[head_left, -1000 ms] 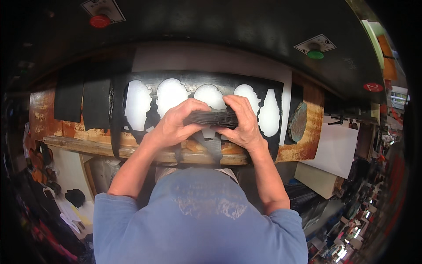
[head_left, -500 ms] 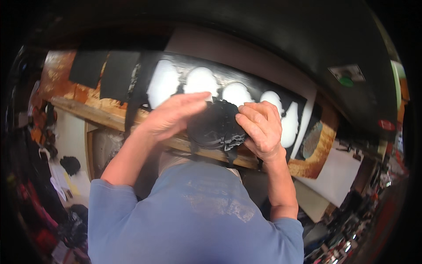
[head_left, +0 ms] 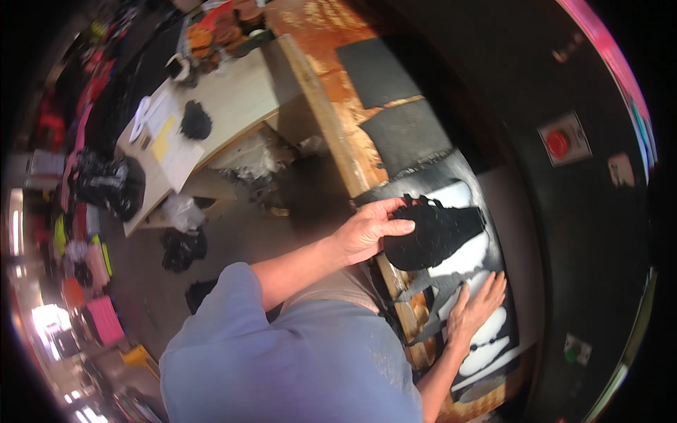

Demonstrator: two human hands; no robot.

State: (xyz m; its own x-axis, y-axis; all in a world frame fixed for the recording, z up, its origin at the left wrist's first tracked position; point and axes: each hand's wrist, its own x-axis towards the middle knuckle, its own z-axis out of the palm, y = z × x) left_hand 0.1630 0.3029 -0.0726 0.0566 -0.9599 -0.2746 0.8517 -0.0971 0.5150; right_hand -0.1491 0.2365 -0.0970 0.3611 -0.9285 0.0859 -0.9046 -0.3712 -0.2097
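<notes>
My left hand (head_left: 370, 229) pinches a flat black cut-out piece (head_left: 437, 236) between thumb and fingers. The piece is rounded at one end, narrower at the other, with a notched edge; whether it is one layer or a stack I cannot tell. It is held over a black sheet (head_left: 462, 166) on the bench, whose rounded openings show a white surface (head_left: 462, 262). My right hand (head_left: 474, 314) lies with fingers outstretched on this sheet, beside the openings, gripping nothing. Ragged dark strips (head_left: 423, 282) of the sheet hang toward the bench's near edge.
Dark rectangular sheets (head_left: 377, 74) lie on the worn brown bench (head_left: 317, 32). A black machine panel with a red button (head_left: 557, 144) rises at the right. On the left, a pale table (head_left: 243, 81) holds papers and a black piece (head_left: 196, 120); black bags (head_left: 109, 187) stand beyond.
The view has turned left. Both hands were around the black pieces; now only my left hand holds them, and my right hand has moved away onto the sheet.
</notes>
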